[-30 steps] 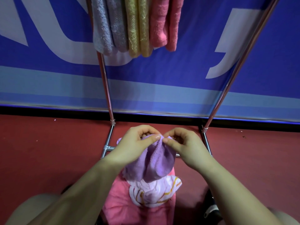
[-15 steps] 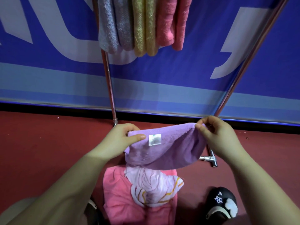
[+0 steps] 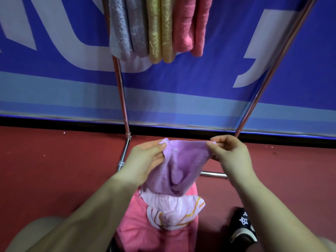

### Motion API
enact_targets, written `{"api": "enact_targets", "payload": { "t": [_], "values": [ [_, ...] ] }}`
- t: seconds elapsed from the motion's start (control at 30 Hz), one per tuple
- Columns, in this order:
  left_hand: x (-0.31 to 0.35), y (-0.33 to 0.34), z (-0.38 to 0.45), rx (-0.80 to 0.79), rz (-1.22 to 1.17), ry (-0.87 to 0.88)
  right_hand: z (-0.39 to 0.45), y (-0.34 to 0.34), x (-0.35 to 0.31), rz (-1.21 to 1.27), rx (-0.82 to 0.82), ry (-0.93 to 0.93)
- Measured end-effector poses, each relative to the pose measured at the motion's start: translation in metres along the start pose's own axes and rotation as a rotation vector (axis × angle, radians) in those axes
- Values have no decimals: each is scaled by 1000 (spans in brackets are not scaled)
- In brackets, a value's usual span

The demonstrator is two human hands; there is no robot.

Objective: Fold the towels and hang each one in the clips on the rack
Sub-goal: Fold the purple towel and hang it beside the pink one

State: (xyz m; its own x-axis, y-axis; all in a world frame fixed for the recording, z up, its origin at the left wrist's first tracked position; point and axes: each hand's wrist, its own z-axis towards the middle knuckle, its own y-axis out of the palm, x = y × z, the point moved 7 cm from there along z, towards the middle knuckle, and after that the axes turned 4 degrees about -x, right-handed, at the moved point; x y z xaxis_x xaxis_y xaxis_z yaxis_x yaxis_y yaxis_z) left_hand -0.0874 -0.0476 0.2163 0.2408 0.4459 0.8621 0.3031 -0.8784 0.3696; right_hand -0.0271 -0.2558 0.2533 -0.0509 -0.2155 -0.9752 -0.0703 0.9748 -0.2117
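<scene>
A purple towel (image 3: 181,166) hangs between my hands above the floor. My left hand (image 3: 145,159) pinches its upper left corner, and my right hand (image 3: 231,151) pinches the upper right corner, with the top edge stretched between them. Below it lie a pale pink-and-white towel with a yellow line (image 3: 172,210) and a bright pink towel (image 3: 138,228). On the metal rack (image 3: 121,91) hang a grey towel (image 3: 127,28), a yellow towel (image 3: 161,30) and a pink towel (image 3: 190,24), each folded. The clips are out of view above.
The rack's right leg (image 3: 269,70) slants up to the right, and its base bars (image 3: 125,153) lie on the red floor. A blue-and-white banner (image 3: 227,51) stands behind. A black shoe (image 3: 243,226) shows at the lower right.
My hands started together on the bunched purple towel, then drew apart and spread its top edge. Since half a second ago the white label has gone from sight and the towel sags more in the middle.
</scene>
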Motion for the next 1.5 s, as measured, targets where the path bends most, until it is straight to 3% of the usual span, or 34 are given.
{"api": "enact_targets", "payload": {
  "t": [0.17, 0.53, 0.67, 0.83, 1.0, 1.17, 1.23, 1.33, 1.5],
  "values": [
    [-3, 30, 4, -64, -19, -3, -7, 34, -6, 75, -110, -13],
    [10, 33, 10, -50, 81, 107, 0, 51, -7, 178, -122, 14],
    [14, 25, 11, -17, 179, 166, -1, 65, -12, 208, -211, -25],
    [22, 15, 12, 71, 136, 231, -11, 81, -21, 197, -373, -88],
    [26, 16, 11, 56, 283, 288, -12, 83, -17, 173, -496, -79],
    [24, 30, 8, -124, 406, 230, 0, 57, -19, -191, -305, -201],
    [24, 37, 3, -249, 437, 192, 1, 55, -17, -321, -367, -226],
    [25, 40, -3, -377, 411, 129, -6, 62, -14, -310, -551, -194],
    [24, 37, -11, -384, 364, 77, -15, 64, -10, -165, -674, -126]
  ]
}}
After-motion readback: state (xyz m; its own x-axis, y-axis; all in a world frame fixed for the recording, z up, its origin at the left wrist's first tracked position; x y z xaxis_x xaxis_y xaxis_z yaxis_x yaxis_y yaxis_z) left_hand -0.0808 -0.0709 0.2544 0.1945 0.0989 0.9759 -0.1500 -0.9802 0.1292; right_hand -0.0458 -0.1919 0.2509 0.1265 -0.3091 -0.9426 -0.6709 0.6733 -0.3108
